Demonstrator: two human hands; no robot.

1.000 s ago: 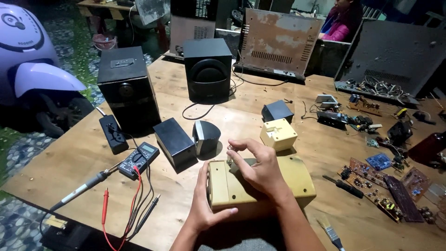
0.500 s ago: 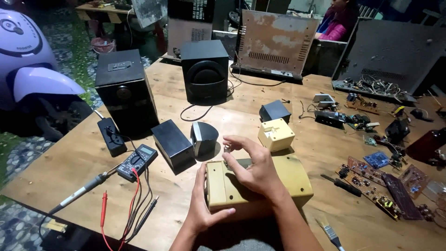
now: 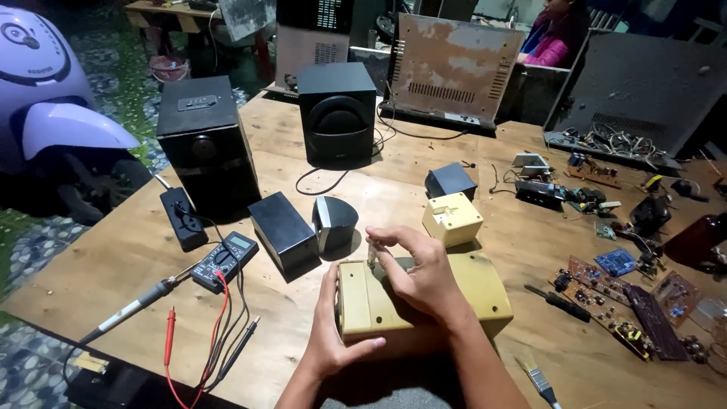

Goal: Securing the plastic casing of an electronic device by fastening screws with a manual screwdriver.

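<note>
A yellowed plastic box [image 3: 485,284] lies on the wooden table [image 3: 113,257] right in front of me. My left hand [image 3: 329,329] grips its left end, thumb along the near edge. My right hand [image 3: 420,269] rests on top of the box, fingertips pinched around a small clear part sticking up near its back edge. A small cream cube-shaped case [image 3: 452,218] sits just behind the box.
Black speakers [image 3: 206,144] [image 3: 337,113] stand at the back. A small black box [image 3: 284,233], a rounded speaker [image 3: 333,223], a multimeter [image 3: 224,261] with red leads and a soldering iron [image 3: 129,310] lie left. Circuit boards [image 3: 628,303], a screwdriver [image 3: 560,303] and a brush [image 3: 538,379] lie right.
The view has shifted slightly. My right hand's fingers have closed tighter on the small part on top of the box; my left hand keeps its hold.
</note>
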